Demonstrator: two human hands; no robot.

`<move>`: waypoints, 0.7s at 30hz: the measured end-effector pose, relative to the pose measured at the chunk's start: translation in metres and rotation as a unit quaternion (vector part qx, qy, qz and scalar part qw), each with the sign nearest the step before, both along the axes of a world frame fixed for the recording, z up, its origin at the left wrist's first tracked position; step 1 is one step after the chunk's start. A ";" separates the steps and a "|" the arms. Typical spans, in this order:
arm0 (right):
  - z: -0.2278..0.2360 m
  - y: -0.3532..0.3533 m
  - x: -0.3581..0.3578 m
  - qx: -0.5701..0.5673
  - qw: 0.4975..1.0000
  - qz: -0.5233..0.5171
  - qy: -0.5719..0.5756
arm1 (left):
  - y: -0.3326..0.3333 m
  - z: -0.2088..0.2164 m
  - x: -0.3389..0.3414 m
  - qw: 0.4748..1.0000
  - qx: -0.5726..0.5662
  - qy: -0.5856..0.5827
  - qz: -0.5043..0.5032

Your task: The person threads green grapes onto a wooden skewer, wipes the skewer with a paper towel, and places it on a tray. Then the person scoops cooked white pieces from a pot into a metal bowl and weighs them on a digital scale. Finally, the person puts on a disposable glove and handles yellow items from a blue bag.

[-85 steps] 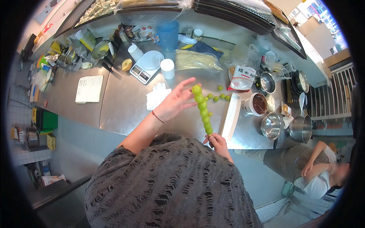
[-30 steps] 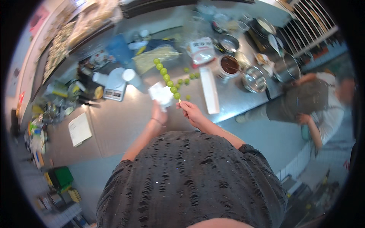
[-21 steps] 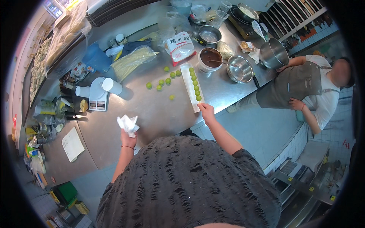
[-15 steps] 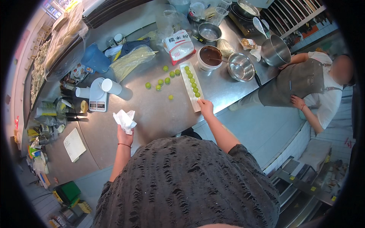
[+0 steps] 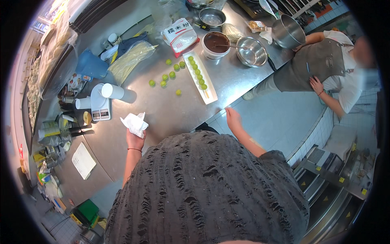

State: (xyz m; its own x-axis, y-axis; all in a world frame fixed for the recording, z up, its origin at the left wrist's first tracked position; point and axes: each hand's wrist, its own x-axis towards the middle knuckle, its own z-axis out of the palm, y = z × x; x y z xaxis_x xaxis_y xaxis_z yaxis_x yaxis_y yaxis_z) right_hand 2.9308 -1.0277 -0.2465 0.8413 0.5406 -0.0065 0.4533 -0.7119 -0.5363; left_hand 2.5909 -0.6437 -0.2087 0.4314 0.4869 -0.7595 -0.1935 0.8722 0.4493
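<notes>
A straight skewer of round, glossy, pale-green grapes point(image 5: 197, 71) lies in a long, narrow, white rectangular tray point(image 5: 210, 92) on the brushed stainless-steel table point(image 5: 170, 112). Seven grapes show, threaded one against the next in a close row, smooth and whole, with small bright highlights on their skins. The row runs lengthwise, slightly slanted, from near the tray's far end towards its near end, where the short, pale bare end of the stick shows on the tray floor.

The right hand point(image 5: 232, 118) is apart from the skewer, past the table's near edge and above the floor; nothing shows in it. It is slightly blurred, and I cannot tell how far its fingers are curled. The left hand point(image 5: 135, 139) grips a crumpled white paper sheet point(image 5: 135, 123), its fingers bent around the lower part while the creased top spreads out loosely.

Left of the tray, eight loose, round green grapes point(image 5: 172, 75) are scattered on the steel, the nearest one yellower than the others. Beyond the tray's far end stands a red-and-white plastic bag point(image 5: 180, 37), and just to the right a white round tub point(image 5: 211, 53) of dark-brown, thick contents.
</notes>
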 end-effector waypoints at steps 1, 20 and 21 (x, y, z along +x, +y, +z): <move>-0.004 -0.028 -0.013 -0.051 0.998 0.029 -0.004 | -0.001 -0.006 -0.003 1.000 -0.021 -0.001 0.012; 0.018 0.140 0.039 -0.181 0.979 0.043 0.080 | -0.001 -0.001 -0.005 0.999 0.009 0.035 0.007; 0.009 0.149 0.043 -0.173 0.981 0.047 0.072 | -0.001 0.004 -0.009 1.000 0.018 0.016 0.014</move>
State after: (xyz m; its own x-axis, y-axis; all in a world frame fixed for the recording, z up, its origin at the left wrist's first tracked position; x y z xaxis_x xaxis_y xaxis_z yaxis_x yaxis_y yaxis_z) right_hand 2.9738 -0.8790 -0.2380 0.7652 0.5594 -0.3187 0.4623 -0.8219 -0.3327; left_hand 2.5820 -0.6447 -0.2048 0.3924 0.5257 -0.7548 -0.2023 0.8498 0.4868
